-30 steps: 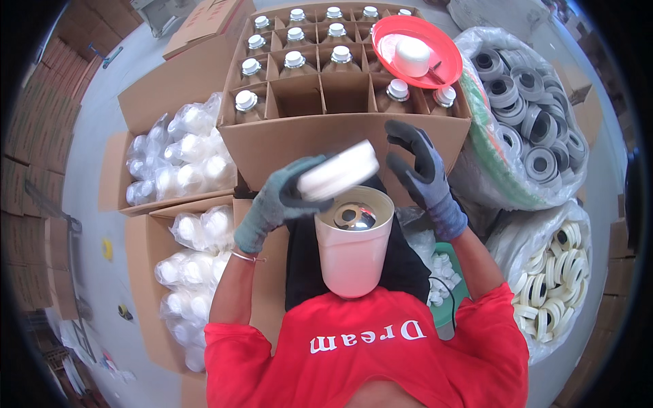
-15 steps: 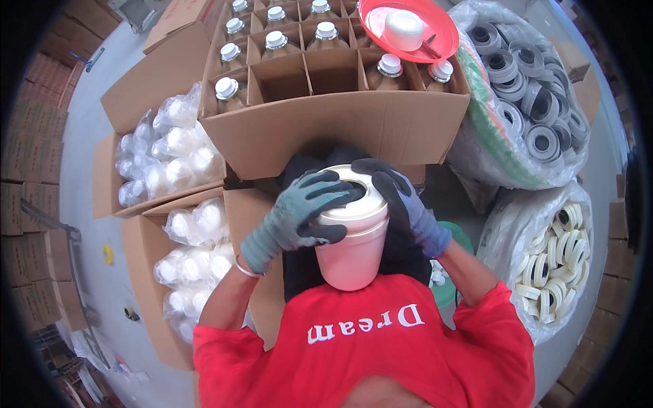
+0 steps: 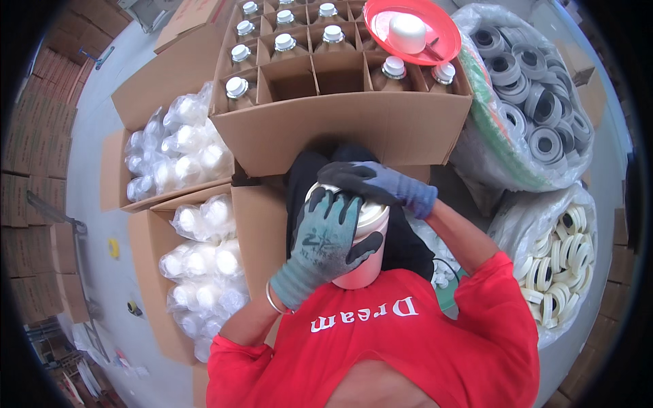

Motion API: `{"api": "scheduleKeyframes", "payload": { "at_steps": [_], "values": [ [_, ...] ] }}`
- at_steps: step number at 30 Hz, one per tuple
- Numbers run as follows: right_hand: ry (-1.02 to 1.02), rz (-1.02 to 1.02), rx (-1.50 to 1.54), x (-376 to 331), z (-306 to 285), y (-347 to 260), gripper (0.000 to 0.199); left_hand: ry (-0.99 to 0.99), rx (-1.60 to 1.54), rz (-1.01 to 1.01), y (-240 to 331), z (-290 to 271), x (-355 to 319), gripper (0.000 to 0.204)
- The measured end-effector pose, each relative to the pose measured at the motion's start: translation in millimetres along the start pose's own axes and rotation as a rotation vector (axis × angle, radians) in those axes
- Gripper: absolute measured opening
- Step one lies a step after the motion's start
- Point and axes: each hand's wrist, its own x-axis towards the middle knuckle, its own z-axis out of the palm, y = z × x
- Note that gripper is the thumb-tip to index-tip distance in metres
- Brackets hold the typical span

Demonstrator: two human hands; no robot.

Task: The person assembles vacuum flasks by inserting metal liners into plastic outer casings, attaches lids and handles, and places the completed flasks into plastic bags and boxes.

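Observation:
A white tapered tub (image 3: 362, 273) stands upright in my lap, with a cream ring-shaped lid (image 3: 371, 216) on top. My left hand (image 3: 321, 239), in a teal glove with dark fingertips, closes round the near left side of the tub and lid, thumb across the front. From the right, my right hand (image 3: 381, 185), in a blue glove with dark fingers, lies over the lid's far side, its fingers bent over the rim. Both hands hide most of the lid, including its centre opening.
Ahead stands a divided carton (image 3: 333, 132) of white-capped bottles, a red dish (image 3: 442, 47) on its right corner. Cartons of bagged white items (image 3: 204, 262) sit left. On the right are sacks of grey rings (image 3: 544, 105) and cream rings (image 3: 558, 258).
My left hand has turned fingers-forward and moved lower round the tub's near side. My right hand has slid leftward across the lid, covering its opening. The view has shifted slightly.

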Motion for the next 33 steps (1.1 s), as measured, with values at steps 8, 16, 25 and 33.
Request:
{"api": "scheduleKeyframes", "payload": {
  "at_steps": [8, 16, 25, 33],
  "values": [
    [-0.168, 0.188, 0.276, 37.7, 8.1, 17.9, 0.034, 0.043, 0.236, -0.199, 36.0, 11.4, -16.4, 0.066],
    [0.052, 0.057, 0.093, 1.9, 7.3, -42.4, 0.038, 0.21, -0.536, -0.002, -55.7, 3.8, -8.3, 0.036],
    [-0.099, 0.252, -0.099, 51.7, 1.8, 3.9, 0.033, 0.203, -0.119, -0.251, 1.4, 13.4, -48.1, 0.049],
    [-0.088, 0.184, -0.446, 59.0, 3.4, 1.8, 0.027, 0.049, -0.436, -0.092, -63.2, -6.2, -41.7, 0.04]
  ]
}}
